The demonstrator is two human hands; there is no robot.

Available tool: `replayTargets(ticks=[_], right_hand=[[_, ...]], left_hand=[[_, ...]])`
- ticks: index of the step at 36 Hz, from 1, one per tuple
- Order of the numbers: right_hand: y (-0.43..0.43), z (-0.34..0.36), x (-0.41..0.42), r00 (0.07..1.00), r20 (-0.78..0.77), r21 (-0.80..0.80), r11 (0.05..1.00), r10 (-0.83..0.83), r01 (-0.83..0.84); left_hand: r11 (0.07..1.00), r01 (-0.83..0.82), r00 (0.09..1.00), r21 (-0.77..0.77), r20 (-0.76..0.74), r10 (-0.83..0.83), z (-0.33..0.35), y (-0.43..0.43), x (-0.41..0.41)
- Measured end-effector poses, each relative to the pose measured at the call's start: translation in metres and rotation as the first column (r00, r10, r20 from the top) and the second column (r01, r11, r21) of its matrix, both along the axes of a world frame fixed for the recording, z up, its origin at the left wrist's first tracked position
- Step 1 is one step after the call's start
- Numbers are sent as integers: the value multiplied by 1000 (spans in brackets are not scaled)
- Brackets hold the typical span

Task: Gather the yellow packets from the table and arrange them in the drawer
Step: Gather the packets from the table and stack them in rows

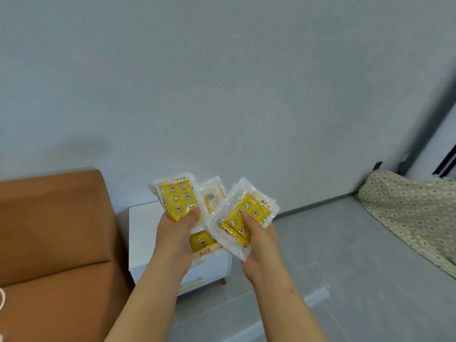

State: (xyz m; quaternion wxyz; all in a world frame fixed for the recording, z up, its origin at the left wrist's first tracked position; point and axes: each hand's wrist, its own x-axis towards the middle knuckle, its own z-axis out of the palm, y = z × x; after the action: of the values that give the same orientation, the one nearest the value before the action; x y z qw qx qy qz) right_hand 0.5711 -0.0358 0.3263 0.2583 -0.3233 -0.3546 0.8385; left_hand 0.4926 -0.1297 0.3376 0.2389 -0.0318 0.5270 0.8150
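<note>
Up close, left hand (176, 233) gripping yellow packets (178, 198), right hand (259, 239) gripping more (count unclear)

One head-worn wide-angle view looks forward and down, close over both raised hands. It faces a pale wall (222, 82), with a white cabinet (148, 233) and grey floor (345, 255) below.

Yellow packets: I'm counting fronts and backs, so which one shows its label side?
The middle packet, tucked behind the two front ones, shows a white label; the others show the flower pattern.
</note>
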Motion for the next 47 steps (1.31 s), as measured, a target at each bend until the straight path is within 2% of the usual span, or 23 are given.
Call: replayTargets(ticks=[9, 16, 24, 32, 37, 47], right_hand=[[5, -18, 202, 993, 119, 20, 1000, -11, 9], [-29, -27, 320, 985, 174, -20, 1000, -17, 20], [-106, -43, 433, 985, 159, -27, 997, -71, 77], [-212, -67, 556, 954, 290, -102, 989, -76, 110], [-238, -61, 628, 943, 283, -79, 976, -175, 204], [-237, -57, 789, 904, 241, -58, 924, -354, 378]], left_hand=[[999, 24, 995, -22, 99, -21, -21, 9, 199], [997, 18, 991, -80, 136, -7, -34, -23, 314], [994, 96, 988, -61, 126, -88, -51, -97, 425], [978, 157, 965, -137, 232, -123, -70, -200, 545], [956, 264, 941, -126, 252, -227, -69, -219, 615], [898, 427, 896, -108, 181, -404, -60, -198, 761]])
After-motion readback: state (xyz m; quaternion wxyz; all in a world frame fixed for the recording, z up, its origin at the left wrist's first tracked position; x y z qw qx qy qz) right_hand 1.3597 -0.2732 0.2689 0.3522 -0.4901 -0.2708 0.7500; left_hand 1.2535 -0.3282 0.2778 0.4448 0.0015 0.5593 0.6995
